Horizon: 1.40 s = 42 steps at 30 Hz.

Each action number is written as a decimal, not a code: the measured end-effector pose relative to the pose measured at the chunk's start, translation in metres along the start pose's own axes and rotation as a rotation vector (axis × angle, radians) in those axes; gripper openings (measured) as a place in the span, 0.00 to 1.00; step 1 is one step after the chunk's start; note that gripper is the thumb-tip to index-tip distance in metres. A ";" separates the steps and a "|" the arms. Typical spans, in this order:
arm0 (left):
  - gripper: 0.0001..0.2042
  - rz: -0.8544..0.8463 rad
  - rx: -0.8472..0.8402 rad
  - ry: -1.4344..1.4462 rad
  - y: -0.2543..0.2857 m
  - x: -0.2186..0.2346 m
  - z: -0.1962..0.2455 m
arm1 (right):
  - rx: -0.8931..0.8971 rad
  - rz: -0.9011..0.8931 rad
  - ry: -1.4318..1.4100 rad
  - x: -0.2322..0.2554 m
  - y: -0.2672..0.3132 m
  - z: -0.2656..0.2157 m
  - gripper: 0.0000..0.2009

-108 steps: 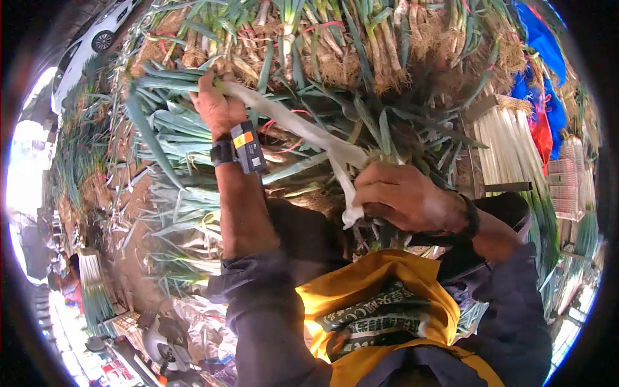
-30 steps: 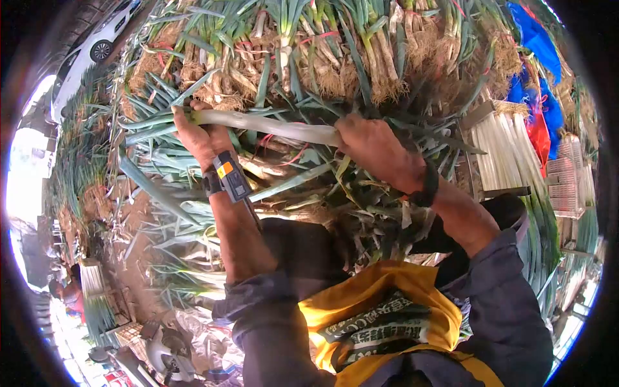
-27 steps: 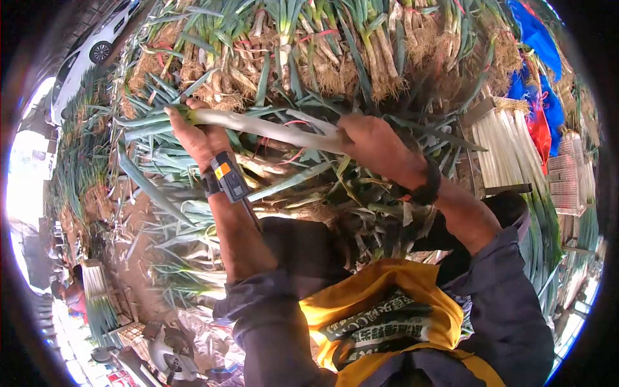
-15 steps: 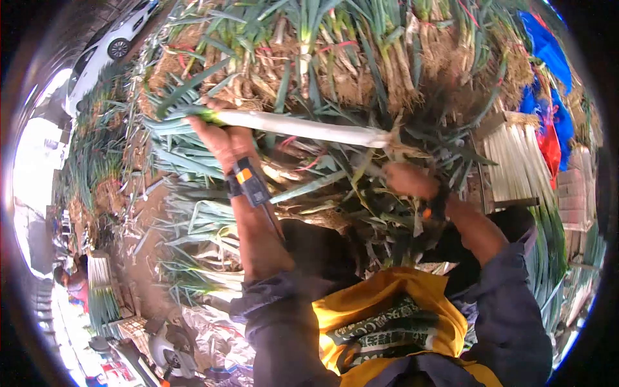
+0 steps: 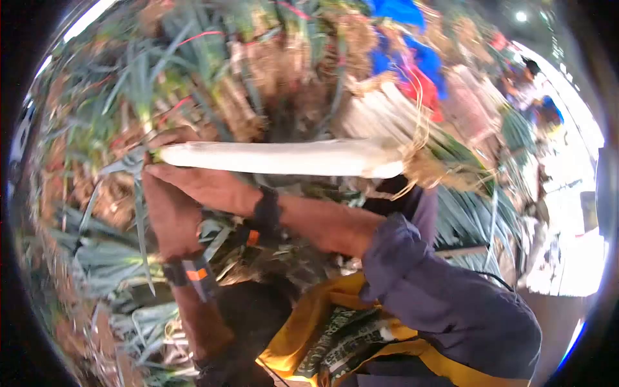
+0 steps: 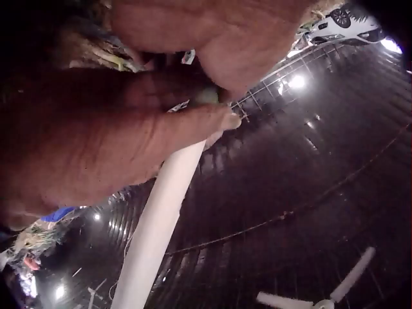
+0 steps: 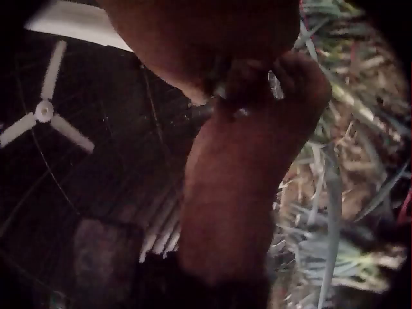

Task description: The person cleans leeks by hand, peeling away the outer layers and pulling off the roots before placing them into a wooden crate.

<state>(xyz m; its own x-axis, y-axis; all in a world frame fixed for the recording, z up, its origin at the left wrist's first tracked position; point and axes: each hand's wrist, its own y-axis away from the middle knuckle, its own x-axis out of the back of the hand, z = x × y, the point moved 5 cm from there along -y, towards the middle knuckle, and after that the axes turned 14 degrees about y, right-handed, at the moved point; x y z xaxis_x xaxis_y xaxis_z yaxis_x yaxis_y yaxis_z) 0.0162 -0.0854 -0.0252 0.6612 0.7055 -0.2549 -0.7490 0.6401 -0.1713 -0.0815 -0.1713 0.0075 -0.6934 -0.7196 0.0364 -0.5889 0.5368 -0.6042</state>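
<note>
A leek with a thick white shaft (image 5: pixel 277 158) lies nearly level across the head view, its shaggy roots (image 5: pixel 432 171) at the right. My left hand (image 5: pixel 169 216) grips it where the white meets the green, and my right hand (image 5: pixel 209 187) pinches at the same end, thumb along the stalk. In the left wrist view the shaft (image 6: pixel 158 225) runs down from between my left hand (image 6: pixel 219 38) and right hand (image 6: pixel 90 141). Dark shadow hides most fingers in the right wrist view, where my right hand (image 7: pixel 206 38) meets my left hand (image 7: pixel 232 174).
Bundles of unpeeled leeks with roots (image 5: pixel 277 64) stand beyond the hands. Cleaned white leeks (image 5: pixel 380 116) are stacked behind the held one, near blue sheeting (image 5: pixel 425 64). More green leaves (image 5: pixel 109 264) lie at the left. People (image 5: pixel 525 84) are at the upper right.
My right hand has left the area below the root end and come across to my left hand at the green end. The head view has turned right, and the leek's roots now show plainly.
</note>
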 end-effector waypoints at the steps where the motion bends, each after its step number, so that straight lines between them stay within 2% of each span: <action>1: 0.17 -0.031 0.110 0.186 -0.001 -0.016 -0.002 | 0.065 0.004 0.082 0.024 -0.007 -0.002 0.18; 2: 0.18 -0.041 0.225 0.365 -0.001 -0.031 -0.004 | 0.135 0.001 0.158 0.044 -0.018 -0.008 0.17; 3: 0.19 -0.093 0.206 0.359 0.002 -0.045 0.001 | 0.279 0.014 0.250 0.082 -0.028 -0.039 0.11; 4: 0.20 -0.131 0.185 0.355 0.007 -0.053 0.004 | 0.332 -0.001 0.386 0.117 -0.041 -0.064 0.10; 7: 0.21 -0.182 0.243 0.596 0.004 -0.052 -0.012 | 0.261 -0.062 1.205 0.253 -0.086 -0.135 0.14; 8: 0.20 -0.183 0.231 0.460 -0.001 -0.050 -0.018 | 0.209 -0.087 1.467 0.297 -0.096 -0.159 0.16; 9: 0.18 -0.185 0.220 0.324 -0.007 -0.048 -0.023 | 0.144 0.021 1.665 0.333 -0.112 -0.175 0.15; 10: 0.16 -0.144 0.233 0.415 -0.013 -0.046 -0.032 | 0.154 0.039 1.982 0.375 -0.105 -0.207 0.21; 11: 0.14 -0.120 0.256 0.447 -0.015 -0.052 -0.032 | -0.103 0.009 1.966 0.401 -0.094 -0.231 0.18; 12: 0.12 -0.096 0.278 0.480 -0.016 -0.057 -0.032 | 0.018 -0.122 2.281 0.438 -0.088 -0.239 0.15; 13: 0.13 -0.084 0.288 0.531 -0.012 -0.066 -0.028 | -0.058 -0.306 2.329 0.461 -0.073 -0.251 0.16; 14: 0.13 -0.071 0.300 0.580 -0.005 -0.076 -0.023 | 0.025 -0.399 2.413 0.480 -0.055 -0.254 0.15; 15: 0.13 -0.059 0.313 0.626 0.000 -0.084 -0.021 | -0.111 -0.478 2.391 0.508 -0.035 -0.247 0.14; 16: 0.17 -0.026 0.422 0.691 -0.007 -0.081 -0.028 | -0.244 -0.556 2.358 0.536 -0.012 -0.231 0.14; 17: 0.17 -0.014 0.431 0.688 -0.009 -0.081 -0.031 | -0.366 -0.633 2.317 0.563 0.011 -0.209 0.16; 19: 0.17 0.022 0.441 0.684 -0.011 -0.079 -0.039 | -0.391 -0.590 2.194 0.614 0.067 -0.134 0.12; 21: 0.15 0.040 0.469 0.639 -0.010 -0.084 -0.042 | -0.375 -0.615 1.914 0.627 0.125 -0.072 0.14; 23: 0.15 0.052 0.481 0.591 -0.004 -0.093 -0.039 | -0.690 -0.694 1.704 0.637 0.183 0.000 0.17; 26: 0.16 0.140 0.520 0.509 0.004 -0.100 -0.039 | -0.482 -0.514 1.638 0.623 0.190 0.008 0.15; 29: 0.19 0.118 0.513 0.542 0.010 -0.102 -0.057 | -0.669 -0.653 1.701 0.630 0.177 0.006 0.15; 30: 0.21 0.090 0.578 0.525 0.006 -0.099 -0.067 | -0.622 -0.663 1.699 0.631 0.174 0.014 0.17; 33: 0.21 0.078 0.634 0.528 0.000 -0.107 -0.080 | -0.642 -0.624 1.710 0.636 0.176 0.043 0.15; 34: 0.20 -0.033 0.510 0.328 -0.003 -0.113 -0.081 | -0.539 -0.412 1.424 0.649 0.189 0.057 0.14; 35: 0.19 -0.131 0.382 0.126 -0.003 -0.117 -0.085 | -0.431 -0.213 1.125 0.684 0.221 0.086 0.13; 36: 0.19 -0.211 0.248 -0.086 -0.002 -0.116 -0.085 | -0.430 -0.265 1.158 0.674 0.211 0.089 0.12; 37: 0.16 -0.194 0.257 -0.176 -0.010 -0.110 -0.093 | -0.391 -0.481 1.390 0.662 0.204 0.081 0.12; 39: 0.12 -0.102 0.436 0.158 -0.025 -0.107 -0.092 | -0.233 -0.783 1.592 0.643 0.189 0.067 0.12; 40: 0.10 -0.040 0.562 0.617 -0.024 -0.122 -0.090 | -0.149 -0.902 1.634 0.636 0.182 0.061 0.12; 41: 0.13 0.039 0.562 0.670 -0.034 -0.112 -0.096 | -0.645 -1.086 1.706 0.650 0.174 0.077 0.12; 42: 0.16 0.110 0.563 0.735 -0.039 -0.100 -0.101 | -0.635 -1.264 1.727 0.648 0.161 0.076 0.13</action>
<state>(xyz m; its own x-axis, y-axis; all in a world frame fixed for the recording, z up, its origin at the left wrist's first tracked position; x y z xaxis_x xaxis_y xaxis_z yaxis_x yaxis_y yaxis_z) -0.0253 -0.2115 -0.0895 0.2515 0.5243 -0.8135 -0.5478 0.7700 0.3269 -0.5938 -0.5850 -0.1266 0.6623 0.0722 0.7458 -0.6575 0.5334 0.5322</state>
